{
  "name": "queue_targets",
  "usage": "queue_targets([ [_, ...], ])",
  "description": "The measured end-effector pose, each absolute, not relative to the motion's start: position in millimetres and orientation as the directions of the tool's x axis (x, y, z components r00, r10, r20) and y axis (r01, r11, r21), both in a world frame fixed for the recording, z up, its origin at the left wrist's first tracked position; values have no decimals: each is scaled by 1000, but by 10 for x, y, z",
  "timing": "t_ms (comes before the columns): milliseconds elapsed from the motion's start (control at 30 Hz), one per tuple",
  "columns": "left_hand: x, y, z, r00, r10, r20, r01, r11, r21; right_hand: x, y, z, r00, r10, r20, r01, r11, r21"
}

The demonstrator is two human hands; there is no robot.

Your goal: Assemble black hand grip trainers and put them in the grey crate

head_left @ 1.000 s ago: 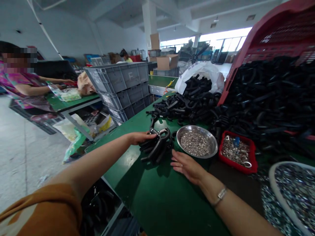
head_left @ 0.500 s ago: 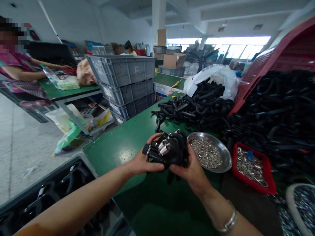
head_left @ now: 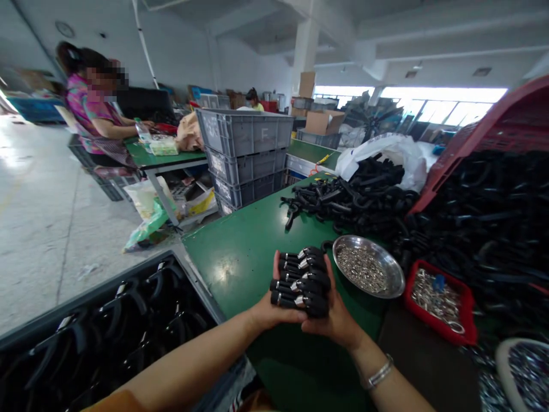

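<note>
Held between both hands above the green table is a bundle of several black curved handles (head_left: pixel 315 280) with silver metal pieces, laid side by side in a row. My left hand (head_left: pixel 274 313) closes round their left ends, thumb along the near side. At the right, my right hand (head_left: pixel 337 317) presses against the rounded ends, and its thumb nearly meets the left one. A metal bowl (head_left: pixel 397 289) of small silver parts stands just right of the hands. Similar handles lie in rows in the grey crate (head_left: pixel 201 294) at lower left.
A pile of black parts (head_left: pixel 343 197) and a white bag (head_left: pixel 414 154) lie at the back of the green table (head_left: pixel 240 240). To the right are a red tray (head_left: pixel 467 320) of metal pieces and a tilted red basket (head_left: pixel 467 137). Grey crates (head_left: pixel 253 134) stand stacked beyond; a co-worker (head_left: pixel 96 114) sits left.
The jumbled bundle of handles is now turned and lined up in an even row between my hands. The view has swung left, showing more of the crate at lower left.
</note>
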State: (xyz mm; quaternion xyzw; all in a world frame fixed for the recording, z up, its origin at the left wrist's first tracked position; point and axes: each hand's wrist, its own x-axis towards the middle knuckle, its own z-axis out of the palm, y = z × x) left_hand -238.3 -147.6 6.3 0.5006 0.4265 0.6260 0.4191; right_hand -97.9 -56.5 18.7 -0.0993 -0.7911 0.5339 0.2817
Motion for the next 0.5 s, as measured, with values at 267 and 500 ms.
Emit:
queue_targets([
  [267,-2212,-1578,-31,-208,939,273,-145,-306,941,-814,-644,139,-797,448,404,-127,530,-838],
  [500,-2159,-1550,67,-183,957,225,-182,-258,949,-868,-573,-181,-697,600,392,-51,504,-862],
])
